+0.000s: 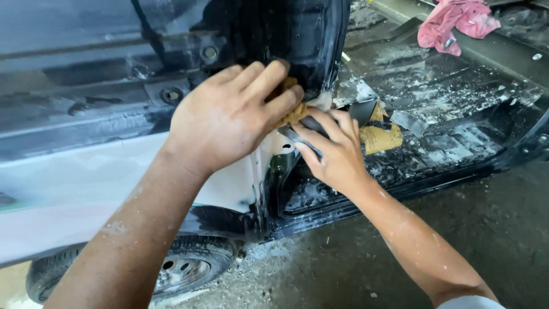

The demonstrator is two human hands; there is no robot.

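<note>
tan sandpaper at a car door pillar

tan sandpaper pad (293, 109): pressed under my left hand (229, 114), fingers closed flat over it, against the black door pillar (320, 51).
grey folded sheet (361, 110): pinched between thumb and fingers of my right hand (334, 151), just beside the pad.
nearby: bare stripped floor pan (452, 109), pink rag (454, 23), front wheel (171, 269).
</note>
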